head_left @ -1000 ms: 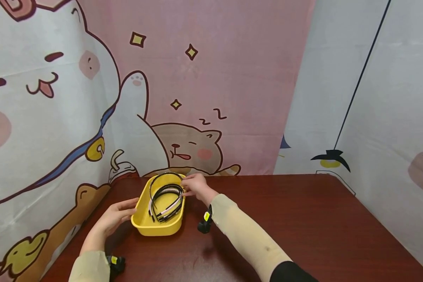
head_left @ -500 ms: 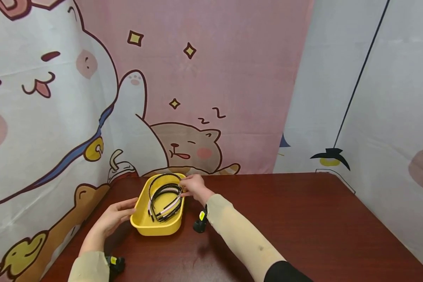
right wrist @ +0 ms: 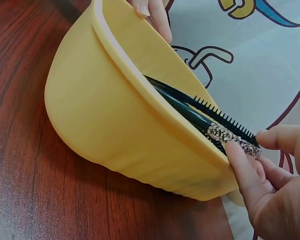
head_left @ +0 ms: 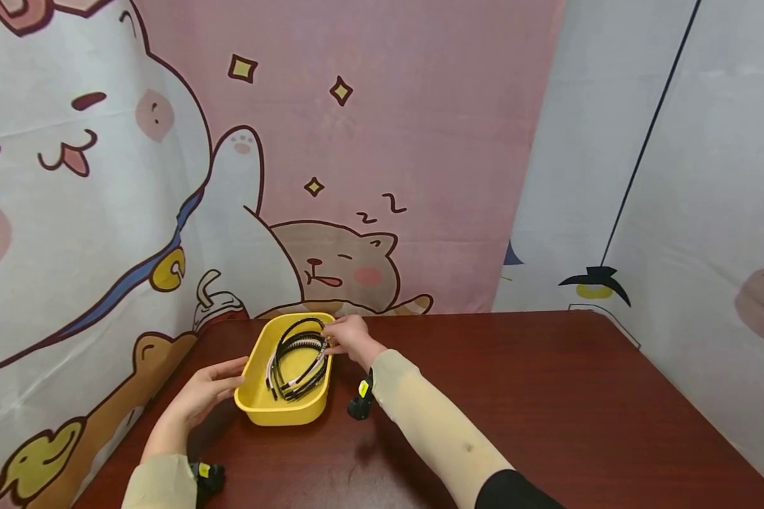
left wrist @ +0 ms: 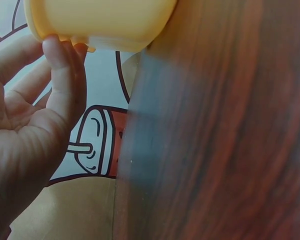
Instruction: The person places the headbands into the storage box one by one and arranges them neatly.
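Observation:
A yellow oblong plastic basin [head_left: 286, 417] stands on the table at the left. Inside lie several hoop headbands [head_left: 302, 336], mostly black, with pale pink among them. My left hand [head_left: 200, 392] holds the basin's left rim between thumb and fingers. At the right rim, my right hand [head_left: 354, 338] pinches the end of a headband. In the right wrist view, its thumb and fingers meet at a black headband covered in sparkling stones [right wrist: 230, 137], beside a black toothed headband [right wrist: 225, 117]. The left wrist view shows the left fingertips [left wrist: 52, 45] right at the basin's rim.
The dark red-brown wooden table [head_left: 516, 396] extends to the right of the basin. Behind it hangs a pink and white cloth [head_left: 433, 141] with cartoon cats. Another pale cloth [head_left: 694, 212] hangs along the right side.
One black headband's raised arch has come down and lies closer to the others in the basin. My right hand has shifted slightly left; the left hand keeps its hold on the rim.

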The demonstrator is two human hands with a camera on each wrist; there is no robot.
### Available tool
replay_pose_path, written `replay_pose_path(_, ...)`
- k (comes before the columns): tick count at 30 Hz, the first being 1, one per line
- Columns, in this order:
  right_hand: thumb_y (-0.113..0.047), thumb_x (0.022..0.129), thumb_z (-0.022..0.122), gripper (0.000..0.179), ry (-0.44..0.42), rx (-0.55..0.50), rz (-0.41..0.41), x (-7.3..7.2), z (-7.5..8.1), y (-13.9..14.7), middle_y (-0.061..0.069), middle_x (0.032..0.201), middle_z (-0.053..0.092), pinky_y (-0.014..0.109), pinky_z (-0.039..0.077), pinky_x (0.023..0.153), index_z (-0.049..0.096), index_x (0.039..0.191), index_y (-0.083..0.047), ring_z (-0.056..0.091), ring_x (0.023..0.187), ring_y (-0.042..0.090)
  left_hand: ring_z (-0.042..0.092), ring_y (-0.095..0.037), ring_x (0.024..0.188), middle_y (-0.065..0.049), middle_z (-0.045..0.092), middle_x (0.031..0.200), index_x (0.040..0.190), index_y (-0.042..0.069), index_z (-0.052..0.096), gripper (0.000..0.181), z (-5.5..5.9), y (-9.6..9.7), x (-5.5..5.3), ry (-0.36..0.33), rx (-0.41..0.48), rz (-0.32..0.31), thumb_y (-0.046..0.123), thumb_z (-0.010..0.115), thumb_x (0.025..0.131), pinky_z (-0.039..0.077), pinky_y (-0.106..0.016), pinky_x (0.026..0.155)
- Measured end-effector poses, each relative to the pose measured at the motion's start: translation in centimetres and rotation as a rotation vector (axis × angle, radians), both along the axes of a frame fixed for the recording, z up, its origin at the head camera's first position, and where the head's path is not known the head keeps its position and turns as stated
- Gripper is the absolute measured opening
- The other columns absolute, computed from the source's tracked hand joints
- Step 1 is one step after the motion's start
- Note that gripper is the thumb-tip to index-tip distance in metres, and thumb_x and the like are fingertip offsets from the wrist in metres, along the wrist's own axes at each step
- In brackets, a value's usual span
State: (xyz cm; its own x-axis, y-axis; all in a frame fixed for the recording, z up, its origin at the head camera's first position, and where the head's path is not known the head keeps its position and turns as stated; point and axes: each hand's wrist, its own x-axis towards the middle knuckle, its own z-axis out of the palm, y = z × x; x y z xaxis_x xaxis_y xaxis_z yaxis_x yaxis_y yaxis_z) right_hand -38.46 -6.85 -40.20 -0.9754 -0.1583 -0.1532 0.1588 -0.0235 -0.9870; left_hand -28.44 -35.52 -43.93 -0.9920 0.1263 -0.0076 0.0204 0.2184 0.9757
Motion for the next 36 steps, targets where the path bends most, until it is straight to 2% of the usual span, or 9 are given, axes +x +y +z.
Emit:
replay_pose_path(6,0.004,0.081,0.070,0.019,-0.003,0.016,-0.001,-0.1,-0.2,0.1,0.014,0.080,0.059,0.034,0.058,0.060,0.063,0.098,0.006,0.056,0.064,0.019,0.061,-0.020,0.109,-0.032,0.040,0.142,0.144,-0.011,0.035,0.059,0.2,-0.1,0.0,0.012,-0.008,-0.029,0.009,0.060,0.095,0.051,-0.031,0.088)
replay_pose_path(13,0.005,0.078,0.070,0.017,-0.004,0.034,-0.009,-0.2,-0.7,0.4,0.014,0.071,0.057,0.034,0.057,0.056,0.062,0.093,0.006,0.054,0.056,0.019,0.062,-0.020,0.108,-0.030,0.043,0.141,0.143,-0.009,0.038,0.058,0.2,0.2,-0.1,-0.009,-0.012,0.007,0.009,0.062,0.094,0.052,-0.031,0.087)
replay_pose_path(15,0.005,0.078,0.069,0.016,-0.002,0.029,-0.010,-0.3,-0.7,0.7,0.014,0.070,0.057,0.035,0.057,0.056,0.063,0.093,0.006,0.055,0.056,0.019,0.062,-0.020,0.109,-0.030,0.043,0.141,0.144,-0.009,0.037,0.058,0.3,0.2,-0.1,-0.004,-0.026,-0.001,0.010,0.062,0.094,0.052,-0.031,0.088)
replay_pose_path(22,0.000,0.080,0.069,0.014,0.025,0.041,0.022,-0.5,-0.6,2.0,0.013,0.074,0.060,0.040,0.058,0.063,0.065,0.091,0.007,0.058,0.058,0.020,0.061,-0.021,0.110,-0.031,0.042,0.142,0.144,-0.010,0.035,0.060,0.6,0.2,0.0,-0.002,-0.030,-0.023,0.011,0.062,0.095,0.052,-0.030,0.087)
replay_pose_path(26,0.000,0.081,0.070,0.014,0.033,0.035,0.038,-0.9,-0.6,3.2,0.012,0.077,0.059,0.039,0.058,0.062,0.066,0.091,0.007,0.057,0.060,0.020,0.061,-0.018,0.109,-0.031,0.041,0.142,0.144,-0.010,0.035,0.060,0.5,0.1,0.1,-0.006,-0.029,-0.025,0.011,0.062,0.095,0.052,-0.029,0.087)
replay_pose_path(33,-0.005,0.084,0.070,0.018,0.027,0.034,0.068,-1.3,-0.5,5.8,0.022,0.096,0.063,0.037,0.058,0.063,0.068,0.097,0.007,0.058,0.064,0.019,0.061,-0.022,0.110,-0.030,0.042,0.142,0.144,-0.009,0.037,0.058,0.3,0.1,0.2,-0.012,-0.031,0.003,0.010,0.061,0.095,0.052,-0.030,0.087)
replay_pose_path(36,-0.007,0.085,0.070,0.020,0.033,0.044,0.068,-1.2,-0.5,7.3,0.023,0.097,0.062,0.038,0.058,0.065,0.069,0.100,0.006,0.059,0.064,0.019,0.060,-0.026,0.112,-0.031,0.042,0.142,0.144,-0.008,0.037,0.058,0.4,0.0,0.2,-0.009,-0.029,0.004,0.010,0.061,0.095,0.052,-0.031,0.088)
